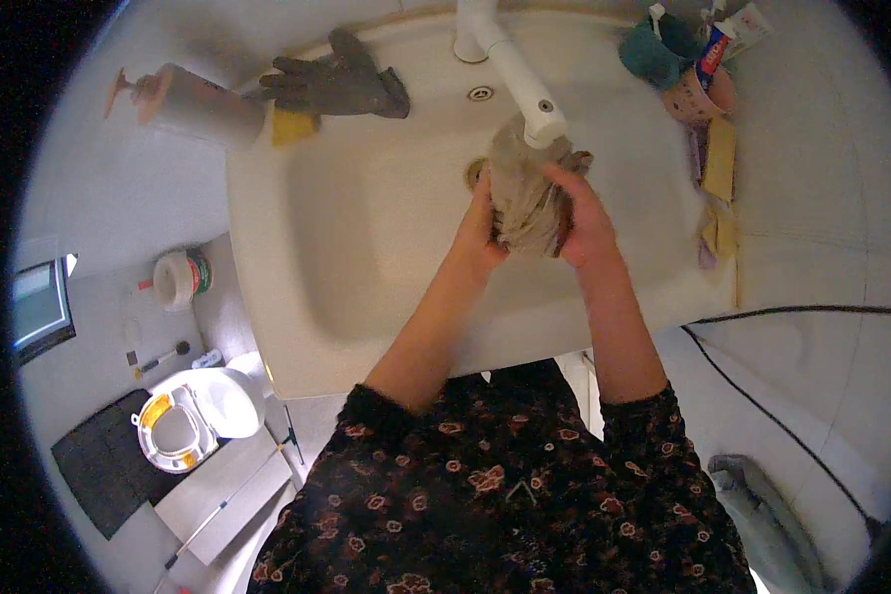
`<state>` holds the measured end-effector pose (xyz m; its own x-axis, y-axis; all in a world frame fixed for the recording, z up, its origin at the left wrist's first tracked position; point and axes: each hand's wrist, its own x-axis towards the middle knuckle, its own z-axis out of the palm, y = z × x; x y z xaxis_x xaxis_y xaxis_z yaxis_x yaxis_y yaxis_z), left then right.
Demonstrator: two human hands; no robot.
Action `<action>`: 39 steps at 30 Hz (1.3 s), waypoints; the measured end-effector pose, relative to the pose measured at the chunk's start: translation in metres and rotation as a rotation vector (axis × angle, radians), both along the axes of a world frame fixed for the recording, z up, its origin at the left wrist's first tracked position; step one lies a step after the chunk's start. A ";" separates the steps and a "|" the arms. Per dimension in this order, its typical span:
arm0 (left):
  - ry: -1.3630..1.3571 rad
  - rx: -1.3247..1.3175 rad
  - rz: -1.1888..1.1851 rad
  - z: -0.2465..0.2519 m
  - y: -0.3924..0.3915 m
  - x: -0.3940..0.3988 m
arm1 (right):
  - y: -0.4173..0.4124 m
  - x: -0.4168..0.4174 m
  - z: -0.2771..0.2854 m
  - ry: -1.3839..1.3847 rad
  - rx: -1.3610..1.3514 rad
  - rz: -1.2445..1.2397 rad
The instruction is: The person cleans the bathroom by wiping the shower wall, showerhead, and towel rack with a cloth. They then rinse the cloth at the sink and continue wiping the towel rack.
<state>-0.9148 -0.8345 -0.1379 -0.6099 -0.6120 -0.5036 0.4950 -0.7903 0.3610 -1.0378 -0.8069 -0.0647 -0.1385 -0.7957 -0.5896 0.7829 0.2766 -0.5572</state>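
Observation:
A bunched, wet-looking beige cloth (527,211) is held between both my hands over the white sink basin (386,260). My left hand (482,230) grips its left side, and my right hand (588,223) grips its right side, with the thumb across the upper part. Directly above the cloth is the spout of the white faucet (523,82), its tip overlapping the cloth's far end. Whether water is running cannot be made out. Just left of the cloth, the drain (475,174) is partly covered by it and my left fingers.
Along the back left rim lie a grey glove (334,83), a yellow sponge (294,128) and a pump bottle (197,104). At right stand a teal cup (657,52) and a pink cup (702,95) holding a tube; yellow cloths (719,160) are nearby. A toilet (223,401) sits lower left.

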 end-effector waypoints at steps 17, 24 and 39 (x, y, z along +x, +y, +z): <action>-0.184 0.228 0.419 0.009 0.008 -0.061 | -0.054 -0.046 -0.047 1.480 0.002 0.458; -0.213 0.155 0.171 0.017 0.009 -0.050 | -0.058 -0.039 -0.029 1.320 0.112 0.448; 0.472 0.681 0.114 0.001 0.070 -0.137 | 0.040 -0.087 0.050 1.802 0.124 1.286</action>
<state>-1.0517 -0.7644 -0.1364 -0.8024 -0.3369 -0.4926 0.5645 -0.6963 -0.4433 -1.1252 -0.7674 -0.0146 -0.0198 -0.8560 -0.5166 -0.9660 0.1496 -0.2109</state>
